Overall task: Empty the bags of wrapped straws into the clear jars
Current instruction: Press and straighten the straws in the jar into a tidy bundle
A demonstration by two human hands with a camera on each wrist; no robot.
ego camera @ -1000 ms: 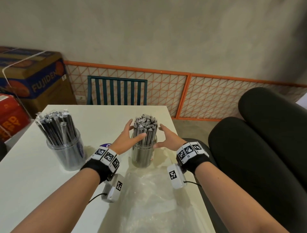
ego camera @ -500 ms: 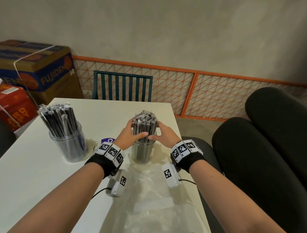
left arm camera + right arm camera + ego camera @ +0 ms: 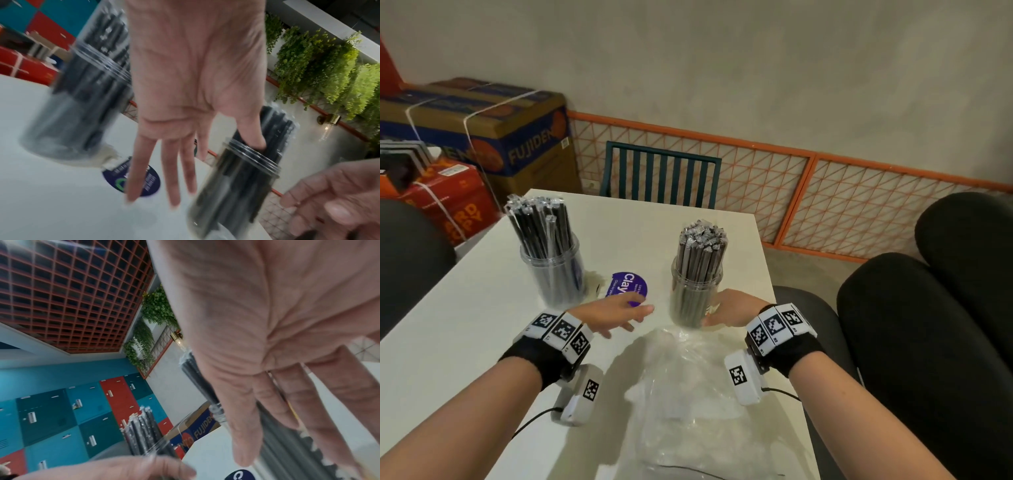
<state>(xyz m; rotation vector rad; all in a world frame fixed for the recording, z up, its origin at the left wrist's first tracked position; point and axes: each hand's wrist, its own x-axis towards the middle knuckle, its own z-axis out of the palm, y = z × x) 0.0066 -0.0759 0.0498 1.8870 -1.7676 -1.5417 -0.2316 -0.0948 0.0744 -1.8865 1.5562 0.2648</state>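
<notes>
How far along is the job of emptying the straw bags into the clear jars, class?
Nearly finished, it seems. Done: the left jar and right jar both stand packed with wrapped straws, and an empty plastic bag lies flat on the table. In hand: nothing; the left hand hovers open, and the right hand is open beside the right jar. Left: no full bag is visible.

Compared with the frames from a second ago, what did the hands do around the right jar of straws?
Both hands let go of the straw bundle and dropped toward the table. The left hand now hovers open near the purple lid; the right hand is low beside the right jar. Both jars, the left jar included, and the empty plastic bag stayed put.
</notes>
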